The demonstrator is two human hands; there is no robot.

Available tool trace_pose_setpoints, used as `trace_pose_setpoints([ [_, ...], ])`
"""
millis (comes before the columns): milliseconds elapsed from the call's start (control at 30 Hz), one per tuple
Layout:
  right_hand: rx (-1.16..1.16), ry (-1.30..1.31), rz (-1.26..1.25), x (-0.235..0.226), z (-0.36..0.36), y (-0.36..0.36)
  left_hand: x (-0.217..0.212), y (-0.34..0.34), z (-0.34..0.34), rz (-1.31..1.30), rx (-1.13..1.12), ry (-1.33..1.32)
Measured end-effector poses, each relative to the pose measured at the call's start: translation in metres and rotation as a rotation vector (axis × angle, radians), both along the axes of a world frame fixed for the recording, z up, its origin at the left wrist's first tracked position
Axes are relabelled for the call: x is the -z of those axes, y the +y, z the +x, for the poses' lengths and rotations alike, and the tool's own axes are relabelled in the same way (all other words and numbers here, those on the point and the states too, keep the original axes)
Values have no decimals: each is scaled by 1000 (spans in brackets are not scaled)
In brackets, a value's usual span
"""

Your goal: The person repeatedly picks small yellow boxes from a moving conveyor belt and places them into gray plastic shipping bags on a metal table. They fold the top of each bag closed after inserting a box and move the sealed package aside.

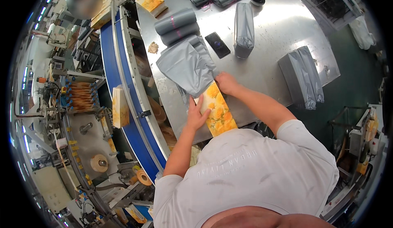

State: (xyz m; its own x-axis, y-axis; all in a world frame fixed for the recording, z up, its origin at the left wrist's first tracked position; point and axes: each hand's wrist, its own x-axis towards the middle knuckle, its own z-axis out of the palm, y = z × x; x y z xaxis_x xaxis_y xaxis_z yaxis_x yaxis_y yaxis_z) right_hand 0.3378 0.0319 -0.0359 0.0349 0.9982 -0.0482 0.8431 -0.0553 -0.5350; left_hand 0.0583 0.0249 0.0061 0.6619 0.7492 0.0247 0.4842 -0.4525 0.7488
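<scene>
**Hands on a yellow pack at the mouth of a grey bag**

Hands meet near the front edge of the steel table. The left hand lies flat against the left side of the pack, a long block wrapped in yellow flower print; its fingers are spread a little and press on the wrapper, with the thumb out to the side. The left forearm comes up from the lower edge almost straight, elbow near the body.

The right hand sits at the far end of the pack, where it enters the open mouth of the bag. Its fingers curl over the bag's edge and the top of the pack; how tightly they close cannot be told. The right forearm runs in slantwise from the shoulder, bent at the elbow.

The pack lies tilted across the table's near edge, its near end overhanging toward the person, its far end just inside the bag. The bag lies crumpled on the table beyond it.

Farther back lie a phone, a filled grey parcel and rolls of grey bags. A stack of flat bags lies at the right edge. Left of the table a blue belt curves past, and another yellow pack stands upright beside it.
</scene>
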Motion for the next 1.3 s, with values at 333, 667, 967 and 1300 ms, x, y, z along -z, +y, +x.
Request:
trace_pose_setpoints([
  [333, 112, -117, -327, -30, -24, -32, 41, 73, 4, 209, -170, 456],
  [667, 121, 336, -338, -23, -70, -195, 64, -73, -104, -169, 11, 64],
  [967, -371, -144, -395, -97, -149, -137, 47, -52, -119, -327, -137, 222],
  [1300, -205, 116, -86, -49, -221, -111, 84, -78, -129, -496, -362, -144],
])
